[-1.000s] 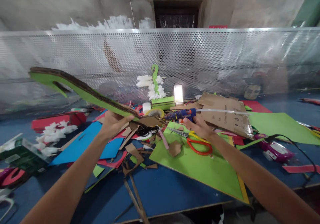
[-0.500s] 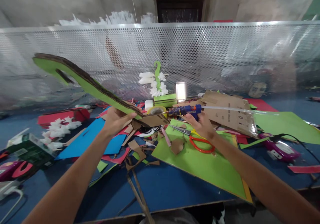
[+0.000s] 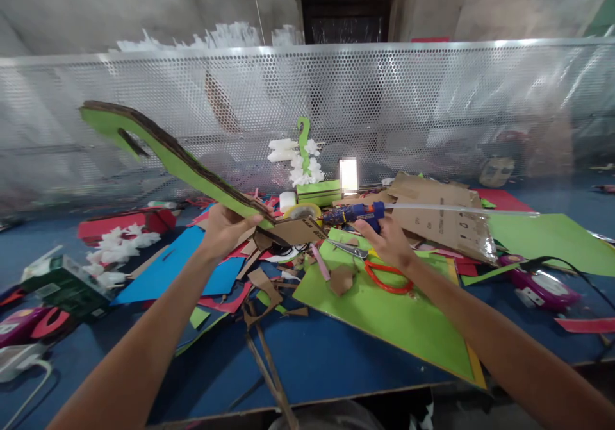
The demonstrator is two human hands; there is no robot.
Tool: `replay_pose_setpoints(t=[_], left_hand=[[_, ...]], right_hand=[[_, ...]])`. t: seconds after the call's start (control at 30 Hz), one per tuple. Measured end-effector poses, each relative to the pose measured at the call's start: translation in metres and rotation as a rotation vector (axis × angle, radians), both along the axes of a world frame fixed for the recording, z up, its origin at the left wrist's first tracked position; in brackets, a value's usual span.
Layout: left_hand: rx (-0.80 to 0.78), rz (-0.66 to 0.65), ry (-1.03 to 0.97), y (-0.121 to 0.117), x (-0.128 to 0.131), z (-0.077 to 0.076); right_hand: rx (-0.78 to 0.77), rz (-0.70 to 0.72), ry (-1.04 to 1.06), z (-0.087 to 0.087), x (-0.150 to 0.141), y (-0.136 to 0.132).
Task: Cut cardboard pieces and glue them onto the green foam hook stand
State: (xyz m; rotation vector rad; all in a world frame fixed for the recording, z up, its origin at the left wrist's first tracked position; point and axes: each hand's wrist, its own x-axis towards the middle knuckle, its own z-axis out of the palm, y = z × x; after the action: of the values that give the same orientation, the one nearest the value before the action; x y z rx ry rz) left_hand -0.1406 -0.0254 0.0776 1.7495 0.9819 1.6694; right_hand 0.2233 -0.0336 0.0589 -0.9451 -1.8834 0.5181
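Note:
My left hand (image 3: 225,228) grips a long curved cardboard cut-out (image 3: 166,154), green on its face and brown along its edge. It slants up to the left, with a hook at the far tip. My right hand (image 3: 387,238) holds a blue glue gun (image 3: 353,213) with a long clear glue stick (image 3: 456,210) trailing right. The gun's nozzle points left at the brown cardboard end (image 3: 300,230) of the cut-out. Orange-handled scissors (image 3: 384,273) lie just under my right wrist on a green sheet (image 3: 384,321).
The blue table (image 3: 327,359) is strewn with paper scraps, a blue sheet (image 3: 173,270), a flattened brown carton (image 3: 442,215) and white flowers (image 3: 120,241). A perforated metal screen (image 3: 432,109) stands behind. A purple device (image 3: 542,289) with a cable lies right, a green box (image 3: 62,286) left.
The cut-out's hooked tip has swung a little to the right. Both hands stay almost in place, the glue gun still at the cardboard end.

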Motion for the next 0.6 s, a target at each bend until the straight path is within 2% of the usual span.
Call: replay_pose_setpoints(t=[0.1, 0.27, 0.47, 0.6], left_hand=[[0.013, 0.021, -0.041, 0.0046, -0.0034, -0.0026], [-0.009, -0.012, -0.040, 0.0088, -0.0078, -0.0061], [-0.024, -0.076, -0.006, 0.0052, -0.0041, -0.0053], [-0.032, -0.060, 0.001, 0.0034, -0.0012, -0.0051]], right_hand=[[-0.014, 0.017, 0.012, -0.0018, 0.0009, 0.0021], [-0.094, 0.158, 0.106, -0.0036, 0.0032, 0.0030], [-0.066, 0.088, 0.055, -0.0009, 0.0028, 0.0001], [-0.003, 0.052, 0.010, -0.0007, -0.0002, -0.0005]])
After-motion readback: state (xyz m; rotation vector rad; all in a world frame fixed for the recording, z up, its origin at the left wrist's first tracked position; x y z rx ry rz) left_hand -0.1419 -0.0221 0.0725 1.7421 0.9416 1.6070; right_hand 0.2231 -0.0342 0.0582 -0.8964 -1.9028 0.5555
